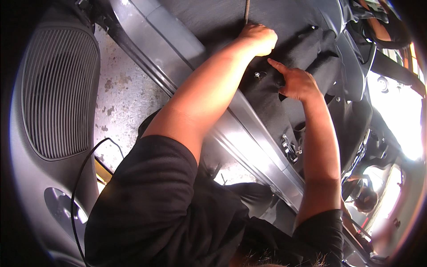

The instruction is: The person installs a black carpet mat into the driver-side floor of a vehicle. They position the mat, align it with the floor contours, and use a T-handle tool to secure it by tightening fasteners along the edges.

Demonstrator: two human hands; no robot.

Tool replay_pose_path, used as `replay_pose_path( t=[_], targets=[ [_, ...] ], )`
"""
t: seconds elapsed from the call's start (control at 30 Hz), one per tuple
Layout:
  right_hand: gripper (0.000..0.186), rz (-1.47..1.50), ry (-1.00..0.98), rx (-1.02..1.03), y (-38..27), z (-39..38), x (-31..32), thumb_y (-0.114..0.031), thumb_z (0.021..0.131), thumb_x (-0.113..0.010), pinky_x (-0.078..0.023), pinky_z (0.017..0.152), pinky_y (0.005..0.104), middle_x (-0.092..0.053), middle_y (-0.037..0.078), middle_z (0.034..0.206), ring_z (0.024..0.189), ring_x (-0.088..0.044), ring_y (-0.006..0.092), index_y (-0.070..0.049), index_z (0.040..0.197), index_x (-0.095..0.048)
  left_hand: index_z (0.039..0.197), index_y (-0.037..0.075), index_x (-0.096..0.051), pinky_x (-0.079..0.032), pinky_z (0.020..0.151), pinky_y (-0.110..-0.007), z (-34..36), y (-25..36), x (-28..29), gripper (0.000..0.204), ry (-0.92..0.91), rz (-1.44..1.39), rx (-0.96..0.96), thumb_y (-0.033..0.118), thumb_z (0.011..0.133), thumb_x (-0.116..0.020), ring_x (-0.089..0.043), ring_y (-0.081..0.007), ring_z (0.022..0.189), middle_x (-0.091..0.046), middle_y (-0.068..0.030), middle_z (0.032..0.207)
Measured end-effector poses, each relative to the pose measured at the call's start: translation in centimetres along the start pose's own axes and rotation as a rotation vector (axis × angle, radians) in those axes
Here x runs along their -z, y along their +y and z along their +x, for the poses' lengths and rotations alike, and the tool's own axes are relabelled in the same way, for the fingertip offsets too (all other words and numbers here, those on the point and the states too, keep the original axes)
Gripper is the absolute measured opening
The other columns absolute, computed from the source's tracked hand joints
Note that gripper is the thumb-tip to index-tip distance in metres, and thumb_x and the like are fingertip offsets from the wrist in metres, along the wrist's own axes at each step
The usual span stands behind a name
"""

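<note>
My left hand [260, 40] is closed in a fist over the black car floor carpet [213, 15]. A thin tan cord or rod [247, 11] runs down to the top of this hand; whether the fingers grip it is hidden. My right hand [300, 84] is just to the right and nearer, its index finger stretched toward the left fist and its thumb apart. Beneath the right hand, the black lining is bunched in folds. A small metal stud [258, 74] pokes up from the lining between the two hands.
A bare metal door sill [249, 120] crosses diagonally under my left arm. On the left stands a door panel with a ribbed speaker grille [60, 93], and a black cable [78, 191] hangs beside it. Metal brackets [290, 149] sit near my right forearm. Another person's arm [378, 29] shows far right.
</note>
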State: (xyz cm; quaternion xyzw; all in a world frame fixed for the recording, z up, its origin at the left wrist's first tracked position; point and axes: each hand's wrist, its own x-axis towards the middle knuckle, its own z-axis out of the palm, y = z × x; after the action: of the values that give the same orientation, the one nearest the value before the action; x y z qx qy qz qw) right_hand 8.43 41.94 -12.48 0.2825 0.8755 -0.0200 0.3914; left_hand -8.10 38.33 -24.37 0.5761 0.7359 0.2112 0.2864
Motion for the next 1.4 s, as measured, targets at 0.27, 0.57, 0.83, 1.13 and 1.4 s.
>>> replay_pose_path(
  t=[0.27, 0.57, 0.83, 1.13, 1.4],
  targets=[
    [0.09, 0.186, 0.016, 0.046, 3.2, 1.5, -1.2, -0.021, 0.079, -0.093, -0.053, 0.109, 0.0448, -0.078, 0.011, 0.122, 0.121, -0.072, 0.0327, -0.038, 0.155, -0.049, 0.112, 0.019, -0.081, -0.058, 0.102, -0.043, -0.1, -0.2, 0.0, 0.027, -0.093, -0.125, 0.048, 0.004, 0.092, -0.073, -0.072, -0.0283, 0.12, -0.078, -0.0071, 0.122],
    [0.097, 0.176, -0.006, 0.061, 2.7, 1.6, -1.3, -0.02, 0.079, -0.093, -0.053, 0.11, 0.0447, -0.075, 0.013, 0.131, 0.125, -0.07, 0.0333, -0.036, 0.16, -0.043, 0.106, 0.019, -0.083, -0.06, 0.093, -0.044, -0.2, -1.0, -1.1, 0.018, -0.189, -0.088, -0.002, 0.012, 0.092, -0.075, -0.076, -0.0306, 0.109, -0.08, -0.0089, 0.117],
    [0.098, 0.281, 0.283, -0.021, 4.9, -0.5, -5.5, -0.04, 0.082, -0.09, -0.055, 0.108, 0.046, -0.067, 0.008, 0.148, 0.128, -0.068, 0.0345, -0.035, 0.165, -0.038, 0.093, 0.014, -0.081, -0.061, 0.091, -0.049, -0.3, -0.5, -3.6, 0.01, -0.059, 0.032, -0.156, 0.012, 0.091, -0.071, -0.077, -0.0365, 0.104, -0.08, -0.015, 0.104],
    [0.048, 0.609, 0.793, -0.441, 1.4, -8.3, -19.6, -0.041, 0.098, -0.077, -0.057, 0.098, 0.0476, -0.076, 0.018, 0.122, 0.115, -0.072, 0.0386, -0.009, 0.134, -0.068, 0.092, 0.015, -0.081, -0.061, 0.089, -0.045, -0.6, -0.3, -1.2, 0.016, -0.111, -0.087, -0.221, 0.003, 0.084, -0.074, -0.078, -0.0331, 0.099, -0.08, -0.0136, 0.101],
    [0.043, 0.833, 0.824, -0.363, 1.5, -8.5, -19.9, -0.042, 0.1, -0.075, -0.057, 0.095, 0.0491, -0.075, 0.022, 0.117, 0.11, -0.072, 0.0416, -0.01, 0.13, -0.069, 0.109, 0.009, -0.079, -0.062, 0.064, -0.043, -1.1, -0.5, -2.3, 0.021, -0.091, -0.105, -0.226, 0.012, 0.088, -0.083, -0.078, -0.0272, 0.071, -0.081, -0.0137, 0.096]
  ],
)
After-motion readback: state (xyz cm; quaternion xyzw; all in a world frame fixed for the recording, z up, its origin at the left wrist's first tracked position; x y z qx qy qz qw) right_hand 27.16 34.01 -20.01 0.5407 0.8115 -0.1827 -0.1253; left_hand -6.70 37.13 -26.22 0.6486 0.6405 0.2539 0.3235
